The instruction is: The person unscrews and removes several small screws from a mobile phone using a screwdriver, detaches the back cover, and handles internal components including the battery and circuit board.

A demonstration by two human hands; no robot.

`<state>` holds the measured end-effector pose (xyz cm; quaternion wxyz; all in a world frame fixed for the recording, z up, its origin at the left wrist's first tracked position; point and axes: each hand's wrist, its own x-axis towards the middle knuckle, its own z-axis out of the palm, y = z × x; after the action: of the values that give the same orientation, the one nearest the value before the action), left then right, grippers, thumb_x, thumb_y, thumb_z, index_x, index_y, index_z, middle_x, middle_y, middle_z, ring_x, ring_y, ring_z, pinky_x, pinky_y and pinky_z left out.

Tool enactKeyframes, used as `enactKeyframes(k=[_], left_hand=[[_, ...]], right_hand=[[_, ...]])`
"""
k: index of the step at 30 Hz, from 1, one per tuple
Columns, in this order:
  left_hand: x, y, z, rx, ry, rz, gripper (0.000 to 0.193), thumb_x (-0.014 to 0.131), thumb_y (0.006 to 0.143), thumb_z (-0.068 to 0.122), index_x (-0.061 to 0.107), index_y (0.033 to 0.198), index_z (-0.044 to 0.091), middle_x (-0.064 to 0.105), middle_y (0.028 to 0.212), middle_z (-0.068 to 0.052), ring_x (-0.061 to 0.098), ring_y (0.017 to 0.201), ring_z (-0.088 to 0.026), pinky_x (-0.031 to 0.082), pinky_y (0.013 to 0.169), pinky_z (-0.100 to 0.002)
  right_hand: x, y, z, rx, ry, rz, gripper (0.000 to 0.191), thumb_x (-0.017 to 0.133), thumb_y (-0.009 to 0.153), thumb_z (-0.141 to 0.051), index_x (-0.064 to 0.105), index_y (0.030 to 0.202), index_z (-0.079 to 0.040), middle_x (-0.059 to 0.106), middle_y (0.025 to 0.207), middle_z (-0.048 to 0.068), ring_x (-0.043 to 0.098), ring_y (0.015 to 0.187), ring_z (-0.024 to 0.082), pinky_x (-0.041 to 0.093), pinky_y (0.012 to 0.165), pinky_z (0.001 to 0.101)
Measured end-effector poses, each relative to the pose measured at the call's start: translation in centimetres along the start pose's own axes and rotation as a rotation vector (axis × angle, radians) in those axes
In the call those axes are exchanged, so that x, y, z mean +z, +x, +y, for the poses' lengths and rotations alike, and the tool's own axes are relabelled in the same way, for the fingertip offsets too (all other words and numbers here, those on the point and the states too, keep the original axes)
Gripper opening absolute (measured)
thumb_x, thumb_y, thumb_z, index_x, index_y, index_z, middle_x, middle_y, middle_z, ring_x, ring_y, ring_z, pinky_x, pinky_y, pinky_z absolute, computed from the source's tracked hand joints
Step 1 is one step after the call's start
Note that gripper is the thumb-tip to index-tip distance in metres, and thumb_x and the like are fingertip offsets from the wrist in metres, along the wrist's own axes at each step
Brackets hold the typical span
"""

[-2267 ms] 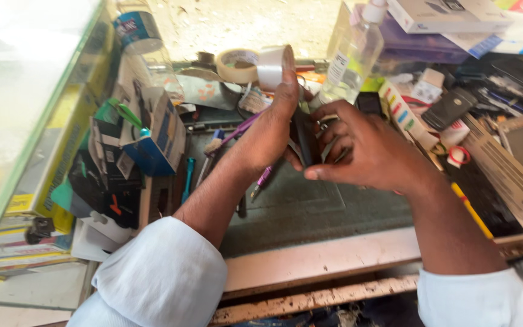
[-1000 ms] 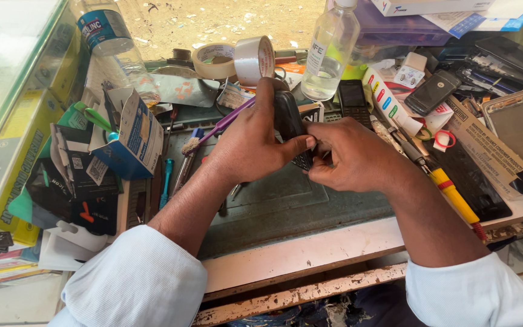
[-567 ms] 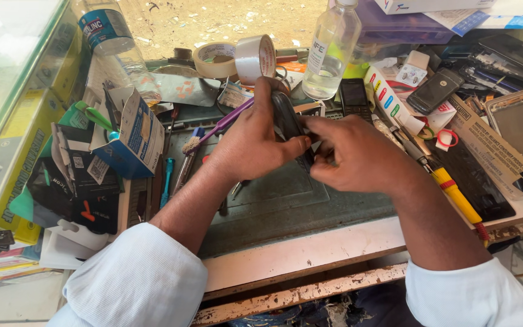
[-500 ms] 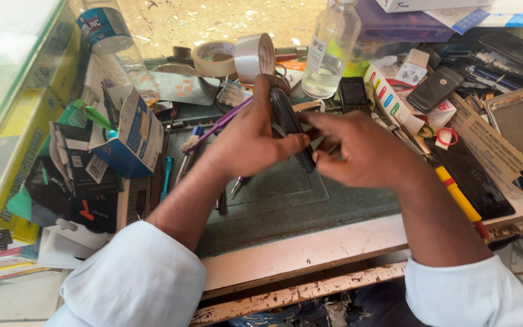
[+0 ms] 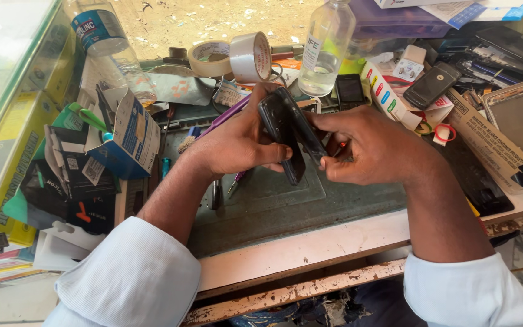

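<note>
1. The left hand (image 5: 237,142) is closed around a black mobile phone (image 5: 281,130), held on edge just above the dark green work mat (image 5: 286,203).
2. The right hand (image 5: 373,148) pinches a second dark piece (image 5: 310,139), seemingly the phone's back cover, which stands partly split away from the body.
3. By my reckoning the parting is underway but unfinished: the two pieces are joined or touching at the top end.
4. Around them the bench is crowded: tape rolls (image 5: 237,56), a clear plastic bottle (image 5: 327,45), other phones (image 5: 431,85), a blue-and-white carton (image 5: 129,136).
5. Sandy ground (image 5: 213,18) lies beyond the bench.
</note>
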<state>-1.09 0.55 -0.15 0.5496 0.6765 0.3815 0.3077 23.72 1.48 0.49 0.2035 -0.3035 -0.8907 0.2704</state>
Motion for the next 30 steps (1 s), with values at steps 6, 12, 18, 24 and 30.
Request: enactKeyframes(k=[6, 12, 18, 24, 30], left_hand=[[-0.5, 0.0, -0.4, 0.094, -0.097, -0.097, 0.11, 0.066, 0.082, -0.007, -0.005, 0.161, 0.022, 0.059, 0.135, -0.016, 0.072, 0.111, -0.03, 0.064, 0.083, -0.045], [-0.8, 0.1, -0.8, 0.045, -0.081, -0.128, 0.108, 0.065, 0.079, -0.005, 0.0, 0.161, 0.021, 0.067, 0.13, -0.017, 0.071, 0.112, -0.027, 0.068, 0.08, -0.043], [-1.0, -0.1, -0.4, 0.011, 0.016, -0.134, 0.095, 0.063, 0.077, 0.005, 0.015, 0.158, 0.018, 0.073, 0.128, -0.011, 0.074, 0.11, -0.02, 0.068, 0.078, -0.038], [-1.0, -0.4, -0.1, 0.006, 0.034, -0.144, 0.09, 0.06, 0.08, 0.006, 0.017, 0.159, 0.015, 0.076, 0.129, -0.008, 0.073, 0.102, -0.016, 0.061, 0.077, -0.033], [-1.2, 0.1, -0.2, -0.029, 0.052, -0.151, 0.1, 0.059, 0.076, 0.006, 0.008, 0.161, 0.018, 0.075, 0.128, -0.005, 0.074, 0.103, -0.017, 0.062, 0.076, -0.033]], right_hand=[[-0.4, -0.2, -0.8, 0.1, -0.068, 0.036, 0.064, 0.068, 0.08, -0.008, 0.052, 0.142, -0.012, 0.077, 0.076, 0.009, 0.074, 0.058, 0.014, 0.06, 0.056, 0.0323], [-0.9, 0.1, -1.6, 0.364, -0.161, 0.145, 0.075, 0.059, 0.082, -0.008, 0.044, 0.153, -0.025, 0.077, 0.079, 0.011, 0.073, 0.05, 0.02, 0.057, 0.05, 0.0372], [-0.9, -0.2, -1.3, 0.189, -0.358, 0.314, 0.055, 0.062, 0.081, -0.008, 0.063, 0.136, -0.012, 0.071, 0.07, 0.02, 0.069, 0.051, 0.027, 0.056, 0.055, 0.0412], [-0.7, -0.3, 0.1, 0.242, -0.438, 0.34, 0.044, 0.064, 0.081, -0.011, 0.068, 0.125, -0.006, 0.07, 0.068, 0.021, 0.07, 0.056, 0.032, 0.057, 0.062, 0.0454], [-1.6, -1.1, 0.1, 0.178, -0.582, 0.382, 0.043, 0.067, 0.082, -0.014, 0.07, 0.124, -0.004, 0.07, 0.07, 0.022, 0.07, 0.06, 0.037, 0.056, 0.064, 0.0493]])
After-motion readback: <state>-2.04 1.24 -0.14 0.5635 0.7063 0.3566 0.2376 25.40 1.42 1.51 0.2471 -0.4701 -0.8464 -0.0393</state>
